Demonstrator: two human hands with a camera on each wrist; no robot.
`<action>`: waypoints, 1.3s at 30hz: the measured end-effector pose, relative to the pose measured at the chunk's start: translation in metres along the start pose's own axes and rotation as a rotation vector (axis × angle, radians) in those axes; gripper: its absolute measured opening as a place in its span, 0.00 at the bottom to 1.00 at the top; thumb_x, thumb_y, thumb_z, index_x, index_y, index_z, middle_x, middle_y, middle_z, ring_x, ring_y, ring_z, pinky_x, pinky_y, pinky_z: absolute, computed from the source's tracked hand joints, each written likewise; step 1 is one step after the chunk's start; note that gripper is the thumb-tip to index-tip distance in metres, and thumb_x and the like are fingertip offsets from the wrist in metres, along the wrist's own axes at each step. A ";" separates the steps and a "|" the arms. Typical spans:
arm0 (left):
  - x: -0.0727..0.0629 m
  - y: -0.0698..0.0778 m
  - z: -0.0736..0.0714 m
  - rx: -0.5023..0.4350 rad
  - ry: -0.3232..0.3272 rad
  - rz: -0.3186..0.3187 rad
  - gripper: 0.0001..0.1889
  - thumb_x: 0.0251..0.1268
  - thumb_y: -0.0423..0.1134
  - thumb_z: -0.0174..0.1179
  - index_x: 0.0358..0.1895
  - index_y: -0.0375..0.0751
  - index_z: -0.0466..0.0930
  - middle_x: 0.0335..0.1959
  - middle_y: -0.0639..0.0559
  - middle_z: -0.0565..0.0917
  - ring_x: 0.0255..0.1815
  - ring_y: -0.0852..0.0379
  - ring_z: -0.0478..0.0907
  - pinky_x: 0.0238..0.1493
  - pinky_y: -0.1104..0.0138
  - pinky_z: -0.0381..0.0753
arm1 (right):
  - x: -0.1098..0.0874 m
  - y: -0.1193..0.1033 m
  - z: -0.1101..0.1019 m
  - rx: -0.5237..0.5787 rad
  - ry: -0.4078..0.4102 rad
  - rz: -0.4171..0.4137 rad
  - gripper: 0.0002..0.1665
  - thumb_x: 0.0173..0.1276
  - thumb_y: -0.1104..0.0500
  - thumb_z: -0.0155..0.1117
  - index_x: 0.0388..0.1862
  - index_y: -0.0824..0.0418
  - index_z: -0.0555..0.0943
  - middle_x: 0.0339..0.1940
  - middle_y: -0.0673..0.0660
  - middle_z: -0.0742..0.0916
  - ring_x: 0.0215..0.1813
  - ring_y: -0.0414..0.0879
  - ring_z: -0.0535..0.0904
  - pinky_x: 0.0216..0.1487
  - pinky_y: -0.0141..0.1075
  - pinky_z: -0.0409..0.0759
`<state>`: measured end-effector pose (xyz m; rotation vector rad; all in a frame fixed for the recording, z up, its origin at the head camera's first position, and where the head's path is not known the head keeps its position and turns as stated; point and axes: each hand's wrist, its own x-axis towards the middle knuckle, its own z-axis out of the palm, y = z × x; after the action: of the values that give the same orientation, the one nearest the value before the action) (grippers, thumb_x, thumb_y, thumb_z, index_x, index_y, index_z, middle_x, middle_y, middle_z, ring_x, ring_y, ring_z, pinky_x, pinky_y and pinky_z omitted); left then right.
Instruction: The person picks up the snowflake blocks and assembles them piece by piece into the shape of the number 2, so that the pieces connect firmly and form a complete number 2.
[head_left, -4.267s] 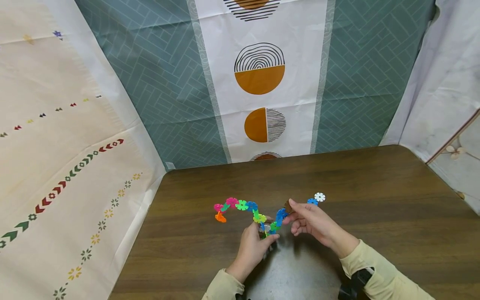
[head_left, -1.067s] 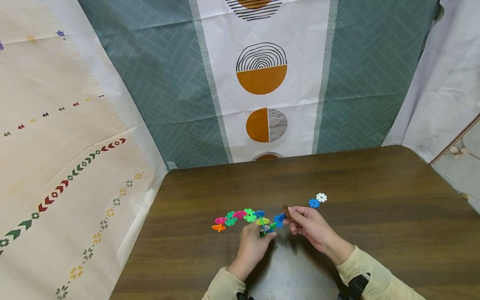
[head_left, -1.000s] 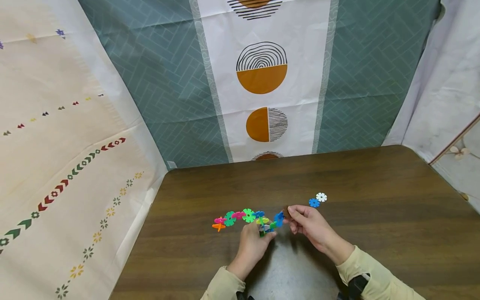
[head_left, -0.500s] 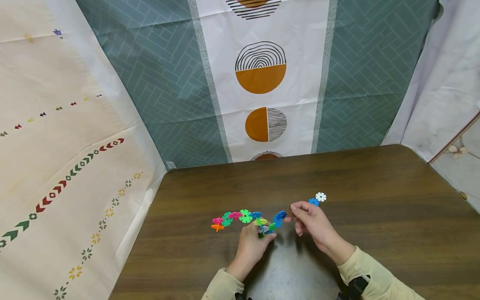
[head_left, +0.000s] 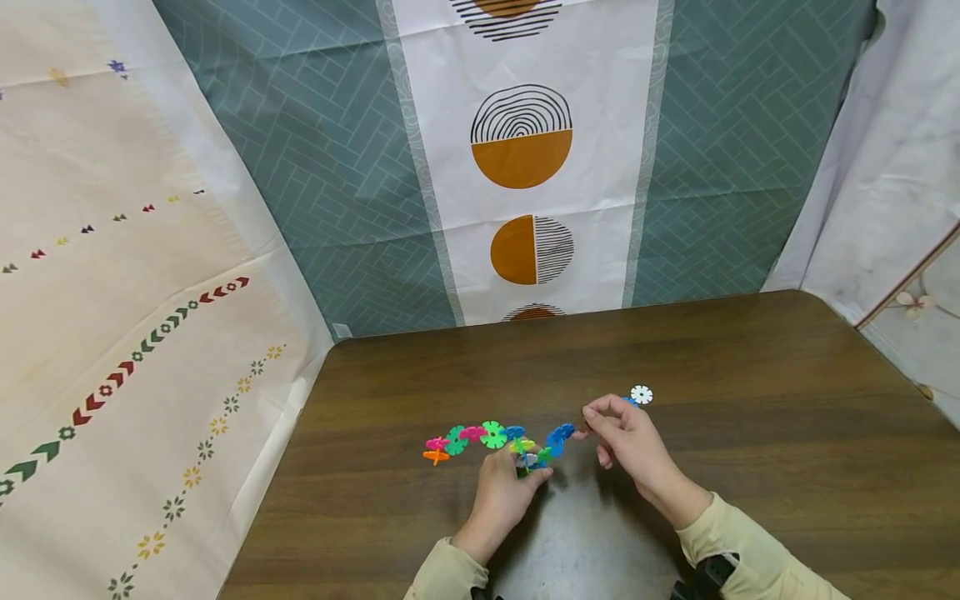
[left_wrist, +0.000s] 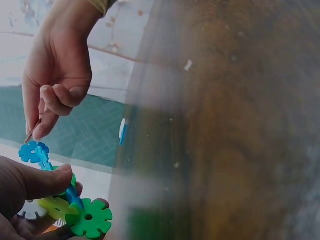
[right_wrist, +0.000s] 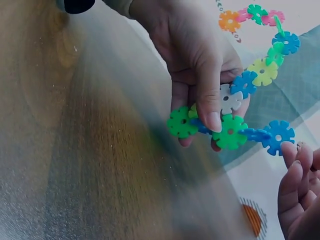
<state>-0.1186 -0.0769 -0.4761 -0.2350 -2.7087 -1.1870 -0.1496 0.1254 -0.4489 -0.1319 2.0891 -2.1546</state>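
Observation:
My left hand (head_left: 508, 492) grips a chain of colourful interlocking snowflake discs (right_wrist: 262, 71) near its middle, thumb pressed over a green disc (right_wrist: 230, 132). One end runs out left to an orange disc (head_left: 436, 456). At the other end sits a blue disc (right_wrist: 278, 138), just beside my right fingertips. My right hand (head_left: 633, 446) pinches a thin brown disc (left_wrist: 33, 131) between thumb and index finger, seen edge-on close above that blue disc in the left wrist view. Some discs are hidden behind the left fingers.
On the wooden table (head_left: 750, 400), a white disc (head_left: 641, 394) lies behind my right hand with a blue disc (head_left: 630, 401) partly hidden beside it. Patterned cloths (head_left: 720, 167) hang beyond the table's back edge and at its sides.
My right hand has drawn slightly right from the chain's blue end with the brown disc, its index finger more raised. The chain has tilted and shifted slightly; my left hand stays about where it was.

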 end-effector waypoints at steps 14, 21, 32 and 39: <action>0.001 0.003 -0.001 -0.006 -0.010 -0.049 0.11 0.52 0.40 0.75 0.28 0.41 0.82 0.21 0.58 0.79 0.25 0.63 0.72 0.27 0.69 0.72 | -0.004 -0.006 0.007 -0.149 0.022 -0.049 0.09 0.76 0.62 0.53 0.47 0.68 0.68 0.27 0.67 0.87 0.12 0.44 0.68 0.17 0.35 0.73; 0.000 0.004 -0.001 -0.006 -0.006 -0.061 0.12 0.51 0.41 0.75 0.24 0.40 0.81 0.18 0.59 0.76 0.22 0.65 0.67 0.23 0.71 0.68 | -0.004 -0.006 0.008 -0.253 0.037 -0.087 0.07 0.76 0.62 0.53 0.48 0.64 0.70 0.27 0.66 0.87 0.12 0.52 0.70 0.18 0.37 0.75; 0.001 0.004 0.001 0.050 0.006 -0.027 0.11 0.50 0.41 0.76 0.24 0.41 0.83 0.20 0.57 0.80 0.23 0.65 0.72 0.24 0.70 0.71 | -0.006 -0.001 0.010 -0.578 0.097 -0.372 0.08 0.70 0.66 0.59 0.46 0.59 0.75 0.20 0.47 0.85 0.14 0.36 0.69 0.16 0.31 0.68; 0.001 0.005 0.000 0.026 0.004 -0.044 0.10 0.50 0.40 0.75 0.25 0.40 0.83 0.21 0.56 0.81 0.23 0.66 0.71 0.24 0.71 0.71 | -0.005 0.004 0.010 -0.635 0.115 -0.488 0.06 0.74 0.63 0.58 0.48 0.59 0.77 0.21 0.41 0.84 0.21 0.36 0.76 0.19 0.31 0.68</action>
<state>-0.1182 -0.0729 -0.4724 -0.1706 -2.7375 -1.1612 -0.1424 0.1159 -0.4520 -0.6517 2.9879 -1.6208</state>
